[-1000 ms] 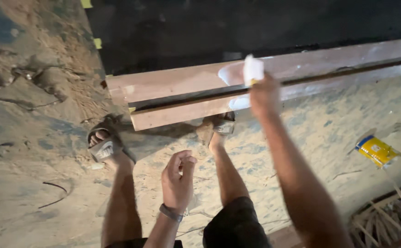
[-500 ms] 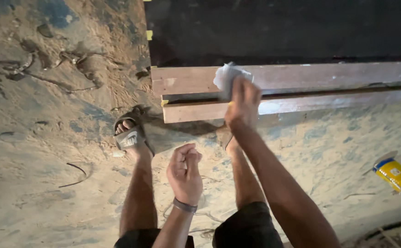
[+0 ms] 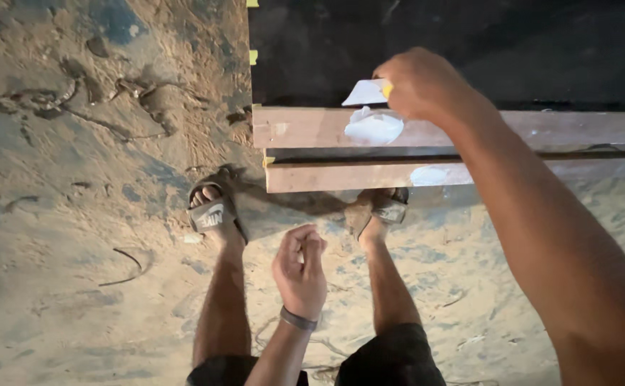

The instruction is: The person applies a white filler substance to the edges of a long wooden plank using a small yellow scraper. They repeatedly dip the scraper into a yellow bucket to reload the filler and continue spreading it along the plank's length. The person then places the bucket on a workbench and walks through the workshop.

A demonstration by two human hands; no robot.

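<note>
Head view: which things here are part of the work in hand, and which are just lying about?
In use:
- right hand holding a white scraper
- white putty patch on the upper wooden plank
- lower wooden plank, smaller white smear

Lying about:
- left hand, loosely closed, holding nothing visible
- debris on the sandy floor

A single head-worn camera looked steeply down — close over the right hand (image 3: 418,84) at the wooden planks (image 3: 470,130) — toward the sandy floor (image 3: 76,250) below.
</note>
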